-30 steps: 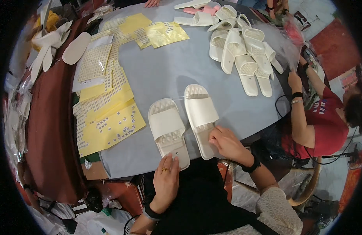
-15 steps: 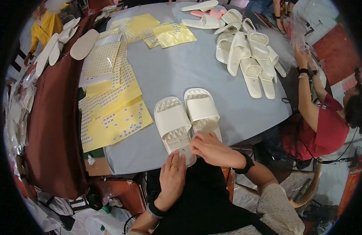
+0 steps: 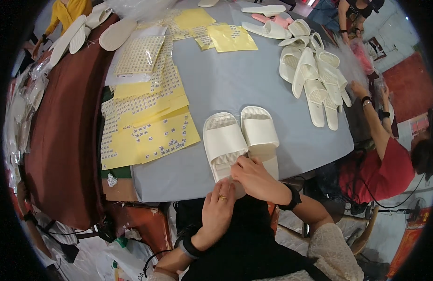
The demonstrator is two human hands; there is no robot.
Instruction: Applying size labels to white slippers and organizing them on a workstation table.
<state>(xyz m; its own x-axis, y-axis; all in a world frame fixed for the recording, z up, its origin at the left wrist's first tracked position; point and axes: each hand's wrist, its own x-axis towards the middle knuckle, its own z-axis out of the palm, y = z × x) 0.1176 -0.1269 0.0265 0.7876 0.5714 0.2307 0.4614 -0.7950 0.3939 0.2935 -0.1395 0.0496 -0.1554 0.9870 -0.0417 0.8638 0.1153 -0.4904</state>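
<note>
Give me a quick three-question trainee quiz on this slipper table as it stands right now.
1. True or false: the pair of white slippers nearest the person lies side by side on the grey table.
2. Multiple choice: the right hand rests on A) the heel ends of the pair, B) the yellow sticker sheets, C) the heap of white slippers.
3. Which hand wears a ring?

Key:
1. True.
2. A: its fingers lie on the heel ends, at the table's near edge.
3. The left hand, down at the table's near edge by the heels.
</note>
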